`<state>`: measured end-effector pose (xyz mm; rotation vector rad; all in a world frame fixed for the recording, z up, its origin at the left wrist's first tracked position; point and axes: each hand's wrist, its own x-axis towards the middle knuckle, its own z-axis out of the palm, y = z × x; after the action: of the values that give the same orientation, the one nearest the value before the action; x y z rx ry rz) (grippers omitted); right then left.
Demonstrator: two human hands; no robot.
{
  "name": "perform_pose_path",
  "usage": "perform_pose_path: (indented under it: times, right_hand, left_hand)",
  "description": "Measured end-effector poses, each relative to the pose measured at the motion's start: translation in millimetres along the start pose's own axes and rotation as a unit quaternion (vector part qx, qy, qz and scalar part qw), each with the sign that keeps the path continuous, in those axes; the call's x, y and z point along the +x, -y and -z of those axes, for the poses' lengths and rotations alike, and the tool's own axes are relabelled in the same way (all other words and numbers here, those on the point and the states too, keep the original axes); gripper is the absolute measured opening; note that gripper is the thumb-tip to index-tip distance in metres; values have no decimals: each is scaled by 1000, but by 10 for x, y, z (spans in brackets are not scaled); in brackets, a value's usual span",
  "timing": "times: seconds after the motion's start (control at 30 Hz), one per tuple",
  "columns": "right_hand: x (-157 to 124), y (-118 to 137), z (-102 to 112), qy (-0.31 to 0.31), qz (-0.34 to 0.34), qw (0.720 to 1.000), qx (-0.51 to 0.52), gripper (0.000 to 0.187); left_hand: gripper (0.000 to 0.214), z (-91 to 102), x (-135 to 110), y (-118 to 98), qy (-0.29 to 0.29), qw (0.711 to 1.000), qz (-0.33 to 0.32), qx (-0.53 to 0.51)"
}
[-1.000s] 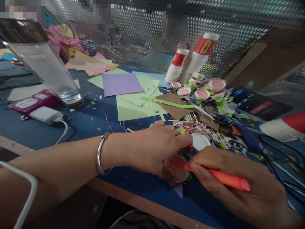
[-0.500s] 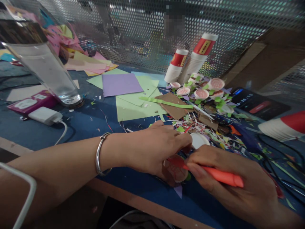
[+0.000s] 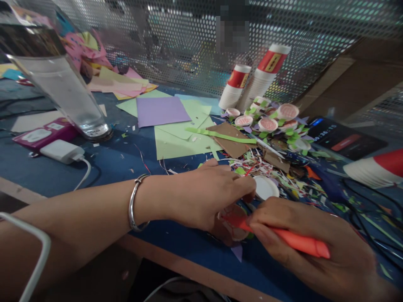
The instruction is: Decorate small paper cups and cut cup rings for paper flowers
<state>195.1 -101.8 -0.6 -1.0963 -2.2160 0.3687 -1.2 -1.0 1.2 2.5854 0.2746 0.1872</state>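
Note:
My left hand (image 3: 204, 197), with a silver bangle on the wrist, is closed round a small round paper cup piece (image 3: 232, 224) and pins it to the blue table (image 3: 113, 163). My right hand (image 3: 315, 243) grips an orange marker (image 3: 292, 240) whose red tip touches that piece. A white round cup bottom (image 3: 265, 187) lies just beyond the fingers of both hands.
Paper scraps (image 3: 277, 167) and small paper-cup flowers (image 3: 270, 121) lie behind the hands. Stacked paper cups (image 3: 248, 82), green and purple paper sheets (image 3: 170, 119), a tall glass (image 3: 59, 84), a white charger (image 3: 63, 152), a phone (image 3: 343, 138) and another cup (image 3: 374, 167) surround them. A perforated metal screen (image 3: 189, 33) stands at the back.
The marker tip has shifted slightly over the round piece; both hands stay nearly where they were.

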Motion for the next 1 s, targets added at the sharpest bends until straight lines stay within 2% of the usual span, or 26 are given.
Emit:
perform_pose_path:
  times: [0.23,0.67,1.0]
  right_hand:
    - [-2,34,26,2,11,1000,-10,14]
    - [-39,-35,25,-16,-7,1000,-12,13]
    - [-4,-14,26,-14,-16,1000,-15,14]
  left_hand:
    - [57,-7,1,3,0,1000,6,-6]
    - [40,-26,5,7,-21,1000,-1,9]
    - [49,-45,4,16,-18,1000,1,15]
